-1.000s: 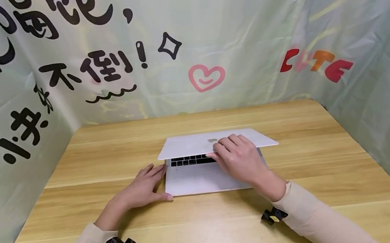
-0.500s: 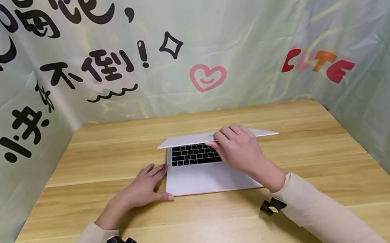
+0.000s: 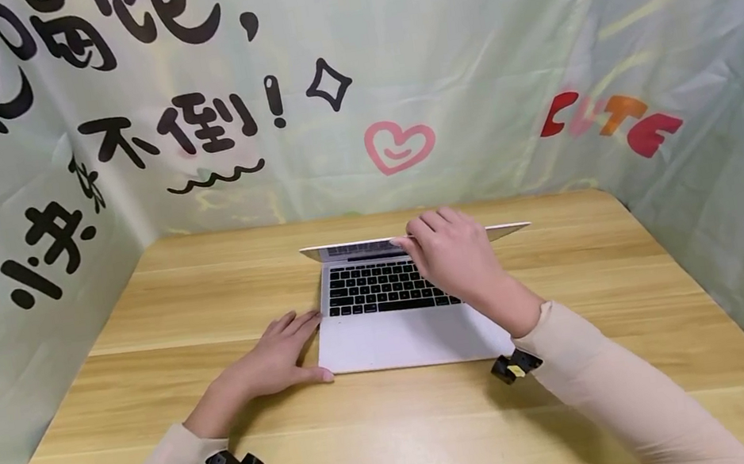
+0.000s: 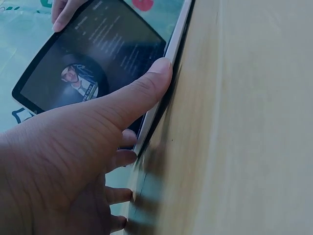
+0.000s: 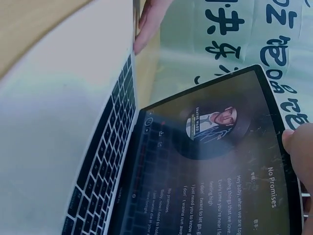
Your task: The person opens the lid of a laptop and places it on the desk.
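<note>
Laptop (image 3: pixel 385 322) | lid (image 5: pixel 210 152) pinched at top edge by right hand (image 3: pixel 456 255) | left hand (image 3: pixel 274 359) extended, touching left side

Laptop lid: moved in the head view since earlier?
Yes: the lid has swung up and back, uncovering the keyboard, its free edge nearer the pink heart.

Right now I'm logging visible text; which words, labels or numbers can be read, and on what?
"No Promises": laptop screen.
"doing things that we love": same screen.
"feeling high": same screen.
"CUTE": fabric backdrop.
"不倒!": backdrop.
"快乐": backdrop.
Keyboard legends: too small.
Other lyrics, cover caption, backdrop writing: cropped, small or blurred.
</note>
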A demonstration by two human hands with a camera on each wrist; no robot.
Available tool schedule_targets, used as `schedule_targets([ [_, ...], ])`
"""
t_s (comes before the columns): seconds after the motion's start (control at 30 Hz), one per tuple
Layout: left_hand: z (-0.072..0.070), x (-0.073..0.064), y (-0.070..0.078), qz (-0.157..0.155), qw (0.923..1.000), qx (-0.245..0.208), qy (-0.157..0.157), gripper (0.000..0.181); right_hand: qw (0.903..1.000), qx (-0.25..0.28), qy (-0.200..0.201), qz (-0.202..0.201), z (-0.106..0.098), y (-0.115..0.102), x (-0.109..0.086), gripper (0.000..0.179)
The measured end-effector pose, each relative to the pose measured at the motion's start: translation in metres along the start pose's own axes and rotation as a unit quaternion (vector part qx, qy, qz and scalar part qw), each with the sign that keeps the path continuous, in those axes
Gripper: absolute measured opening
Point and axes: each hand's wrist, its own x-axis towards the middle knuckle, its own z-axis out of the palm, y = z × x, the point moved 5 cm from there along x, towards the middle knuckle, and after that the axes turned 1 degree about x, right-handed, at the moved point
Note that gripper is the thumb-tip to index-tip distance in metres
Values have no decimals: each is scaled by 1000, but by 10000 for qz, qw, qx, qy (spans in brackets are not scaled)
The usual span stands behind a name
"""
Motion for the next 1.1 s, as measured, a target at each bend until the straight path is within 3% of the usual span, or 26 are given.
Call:
schedule_targets([
  [0.33,0,-1,1,-4,10000,-24,-8,101,9986,-227,-417,237,5,11,14,38],
  [0.6,-1,-1,2,-164,9997,179,-59,102,9974,-251,-525,418,9,19,23,41],
  [1.1,-1,-1,2,-179,9997,143,-60,102,9944,-154,-841,622,17,36,41,43],
])
